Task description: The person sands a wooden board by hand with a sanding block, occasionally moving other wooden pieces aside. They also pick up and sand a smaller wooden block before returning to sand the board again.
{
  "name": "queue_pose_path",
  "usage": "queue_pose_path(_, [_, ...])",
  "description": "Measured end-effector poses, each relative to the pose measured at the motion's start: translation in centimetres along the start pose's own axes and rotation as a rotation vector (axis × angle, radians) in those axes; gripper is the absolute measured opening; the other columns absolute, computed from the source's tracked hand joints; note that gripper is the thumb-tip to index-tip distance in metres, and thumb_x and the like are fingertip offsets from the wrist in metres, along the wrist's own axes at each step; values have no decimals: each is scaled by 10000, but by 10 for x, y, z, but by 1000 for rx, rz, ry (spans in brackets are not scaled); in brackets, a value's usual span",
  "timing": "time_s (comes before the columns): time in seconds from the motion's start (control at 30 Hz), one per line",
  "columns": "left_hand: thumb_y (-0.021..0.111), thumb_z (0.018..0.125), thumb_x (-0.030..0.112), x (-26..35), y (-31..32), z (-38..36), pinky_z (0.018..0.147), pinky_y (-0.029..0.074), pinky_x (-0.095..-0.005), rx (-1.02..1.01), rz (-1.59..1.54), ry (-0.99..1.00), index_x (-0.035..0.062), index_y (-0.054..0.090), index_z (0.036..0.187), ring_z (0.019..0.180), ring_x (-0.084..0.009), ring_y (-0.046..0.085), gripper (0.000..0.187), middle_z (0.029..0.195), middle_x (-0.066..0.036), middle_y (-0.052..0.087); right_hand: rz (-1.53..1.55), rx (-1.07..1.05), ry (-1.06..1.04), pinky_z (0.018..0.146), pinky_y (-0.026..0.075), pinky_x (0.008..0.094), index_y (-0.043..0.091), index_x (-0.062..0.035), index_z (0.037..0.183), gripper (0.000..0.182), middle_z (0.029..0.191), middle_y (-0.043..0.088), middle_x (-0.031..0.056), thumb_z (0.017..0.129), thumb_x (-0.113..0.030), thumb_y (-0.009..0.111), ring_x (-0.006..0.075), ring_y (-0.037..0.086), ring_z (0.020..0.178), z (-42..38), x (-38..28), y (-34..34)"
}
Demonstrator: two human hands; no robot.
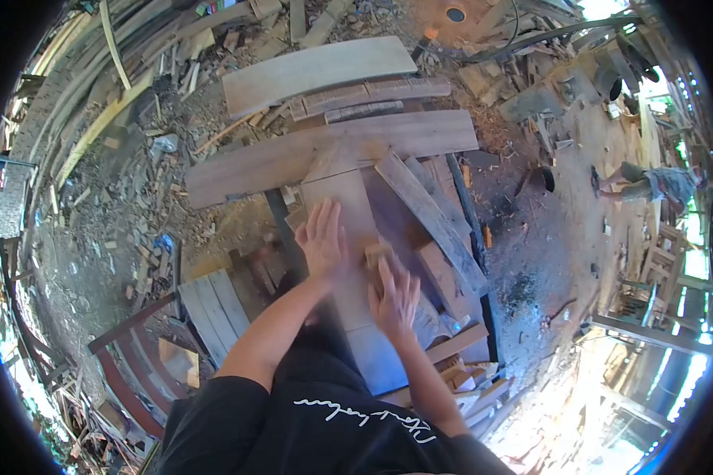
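A long pale board (337, 202) runs away from me across the workbench, its near end bluish in the light. My left hand (323, 241) lies flat on the board's left side, fingers stretched forward, holding nothing. To its right, my right hand (395, 301) is blurred, its fingers at a small wooden block (376, 253) on the board's right edge. The block seems held under the fingertips, though the contact is partly smeared. A weathered plank (432, 222) slants across the bench beyond my right hand.
Wide curved boards (317, 75) and another long plank (245, 166) lie across the far side. A slatted wooden piece (214, 309) stands left, offcuts (467, 376) sit right. Scraps and shavings (111, 253) litter the floor. Another person (661, 184) is far right.
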State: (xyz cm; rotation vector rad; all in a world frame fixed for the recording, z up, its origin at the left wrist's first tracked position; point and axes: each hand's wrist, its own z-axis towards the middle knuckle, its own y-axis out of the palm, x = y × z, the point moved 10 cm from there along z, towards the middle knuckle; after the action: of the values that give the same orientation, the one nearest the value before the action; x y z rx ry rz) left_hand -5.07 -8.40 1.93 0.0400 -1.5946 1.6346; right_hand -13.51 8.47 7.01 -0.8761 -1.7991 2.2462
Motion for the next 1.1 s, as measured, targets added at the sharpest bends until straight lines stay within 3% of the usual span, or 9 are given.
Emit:
queue_pose_path(0.07, [513,983,210,19,-5,5,1124,248,-472,47,-17,87,118,445,1497,1455,-261,358,527,1571,-73,413,-15,-39,59,884,443,537,508,-202,1459,689,1115,545,214,816,-260,749,427,510,958,-50,12,-12])
queue_pose_path(0.13, [516,980,199,3,-12,-10,1124,245,-470,-5,20,56,115,454,1489,1450,-263,363,520,1565,-73,418,16,-83,71,877,445,532,511,-203,1455,684,1099,543,210,815,-257,747,422,507,946,-48,-4,0])
queue_pose_path(0.4, [581,935,171,8,-8,3,1131,236,-478,74,24,92,126,465,1476,1448,-271,358,555,1553,-74,429,55,-40,80,906,459,529,475,-230,1468,639,1264,563,169,863,-278,676,406,526,1110,182,-38,40])
queue_pose_path(0.5, [571,951,214,6,-4,1,1133,233,-481,12,16,66,136,452,1488,1452,-267,348,555,1563,-70,414,95,-35,99,906,458,523,490,-235,1455,622,1257,566,168,865,-293,676,400,527,1104,154,-30,30])
queue_pose_path(0.67, [537,981,248,8,-3,-2,1134,227,-482,-21,35,32,161,439,1509,1450,-271,343,544,1582,-62,389,-48,-20,25,854,452,535,520,-200,1450,668,1178,563,211,819,-280,725,419,531,1012,-33,-2,3])
queue_pose_path(0.77, [542,979,251,4,2,2,1131,226,-484,-21,56,41,178,455,1507,1448,-276,343,540,1586,-59,385,-16,-136,113,844,455,544,527,-188,1441,663,1146,565,216,814,-261,732,425,531,994,-49,8,8])
queue_pose_path(0.83, [551,974,252,4,0,4,1129,225,-485,-9,33,44,176,476,1492,1444,-275,349,529,1579,-62,392,29,1,4,844,456,553,524,-173,1434,644,1123,568,210,826,-247,726,421,539,983,9,-7,3])
queue_pose_path(0.97, [557,968,248,7,-3,5,1126,228,-487,-37,76,40,175,481,1486,1440,-278,357,529,1573,-68,397,111,42,-10,867,460,538,528,-157,1405,593,1147,574,225,847,-251,703,427,549,990,157,-18,33])
queue_pose_path(1.1, [562,967,254,7,0,2,1125,230,-496,-14,97,62,177,467,1493,1438,-281,356,540,1573,-64,395,44,64,19,868,451,515,538,-141,1387,554,1156,578,232,866,-258,686,427,551,998,167,-26,25])
